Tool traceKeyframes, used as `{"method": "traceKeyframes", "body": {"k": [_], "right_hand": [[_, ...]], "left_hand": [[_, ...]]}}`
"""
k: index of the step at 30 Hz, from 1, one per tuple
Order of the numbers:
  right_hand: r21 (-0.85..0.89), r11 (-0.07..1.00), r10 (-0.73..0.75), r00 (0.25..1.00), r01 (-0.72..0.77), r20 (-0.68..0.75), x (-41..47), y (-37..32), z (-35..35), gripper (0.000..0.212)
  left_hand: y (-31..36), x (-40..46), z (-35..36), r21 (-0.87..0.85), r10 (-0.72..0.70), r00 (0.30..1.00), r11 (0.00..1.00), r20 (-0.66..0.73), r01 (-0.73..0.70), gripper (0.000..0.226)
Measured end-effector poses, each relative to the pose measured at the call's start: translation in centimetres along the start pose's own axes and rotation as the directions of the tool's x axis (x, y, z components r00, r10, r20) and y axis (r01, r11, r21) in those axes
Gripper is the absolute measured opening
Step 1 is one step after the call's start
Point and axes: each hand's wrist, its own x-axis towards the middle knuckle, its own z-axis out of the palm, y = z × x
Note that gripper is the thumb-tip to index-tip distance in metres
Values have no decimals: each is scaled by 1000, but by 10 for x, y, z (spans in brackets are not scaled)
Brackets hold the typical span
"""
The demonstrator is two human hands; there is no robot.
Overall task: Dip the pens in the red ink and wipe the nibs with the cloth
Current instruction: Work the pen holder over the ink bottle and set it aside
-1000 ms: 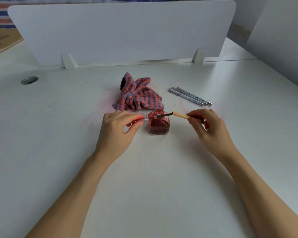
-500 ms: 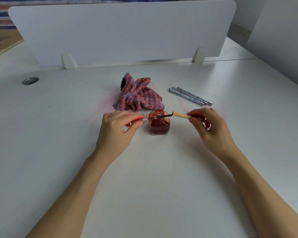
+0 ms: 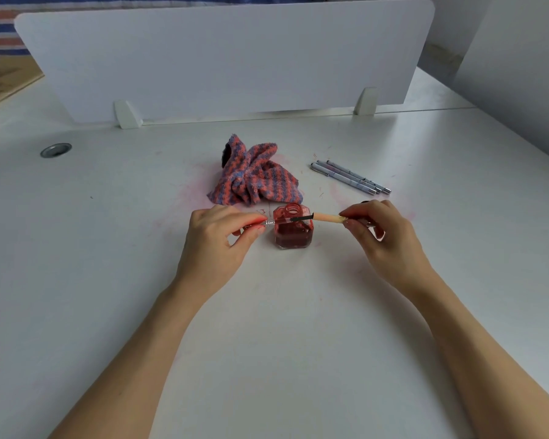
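Left hand [image 3: 217,239] pinches one end of a slim pen between thumb and forefinger; what it grips is red-tinted, exact part unclear. Right hand [image 3: 384,232] pinches the far end of the dip pen [image 3: 325,218], which spans level above the open ink bottle [image 3: 293,229], with a clear section at left, a dark section over the bottle mouth and a tan shaft at right.

Judgement: the pen is being readied or separated over the ink. Keep it above the bottle so drips fall in, hold it level, and pull gently along its axis to avoid flicking ink or tipping the bottle.

The bottle is squat clear glass, uncapped, part full of dark red ink, on the white counter [image 3: 267,343]. The striped cloth [image 3: 254,182] lies crumpled just behind it. Three grey pens [image 3: 351,177] lie together to the right, apart from the hands.
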Motion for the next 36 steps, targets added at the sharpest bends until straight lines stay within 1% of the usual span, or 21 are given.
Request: {"method": "traceKeyframes", "body": {"k": [5,8,10,12,14,17,18,20,22,25,27,29,31,32,34,36], "right_hand": [[4,997,-76,995,76,63,-2,-5,8,12],[38,995,-98,991,95,96,-4,-13,15,12],[109,994,-42,990,28,132,-6,-19,16,10],[170,985,12,985,-42,171,-8,-22,17,12],[167,984,28,987,-55,158,-9,-24,19,14],[170,983,48,992,-68,118,-8,-22,21,15],[175,982,56,992,-75,113,-8,-22,20,15],[180,981,54,993,-73,108,-8,-21,19,15],[166,984,44,993,-62,111,-9,-21,19,16],[141,989,37,993,-53,114,-9,-19,20,16],[141,988,42,993,-57,110,-9,-19,19,16],[143,988,41,994,-56,105,-9,-19,19,16],[143,989,31,994,-46,106,-9,-18,20,15],[136,990,25,994,-40,111,-9,-18,20,15],[122,992,16,993,-31,120,-9,-18,21,17],[127,991,19,993,-34,118,-9,-17,21,19]], "left_hand": [[6,-1,6,20,76,996,997,48,-77,25],[12,-2,9,-5,111,992,994,57,-110,23],[14,-2,8,-20,99,995,995,32,-99,19],[16,-2,8,-25,93,995,995,18,-93,14],[22,-3,8,-47,101,994,994,32,-99,12],[29,-3,8,-82,90,996,993,7,-89,21],[28,-3,7,-70,64,998,995,-16,-65,23],[23,-1,5,14,24,999,1000,-45,-24,25],[15,0,4,79,41,999,996,-23,-39,25],[16,-1,3,9,38,999,999,15,-38,21],[20,-2,4,-29,19,999,999,26,-19,29],[20,-1,5,1,14,999,1000,52,-15,33],[14,-1,6,68,64,995,995,76,-69,30],[12,-2,7,73,82,993,993,89,-88,28],[15,-4,6,37,63,993,997,95,-67,24],[19,-3,4,-1,13,997,1000,75,-13,31]]}}
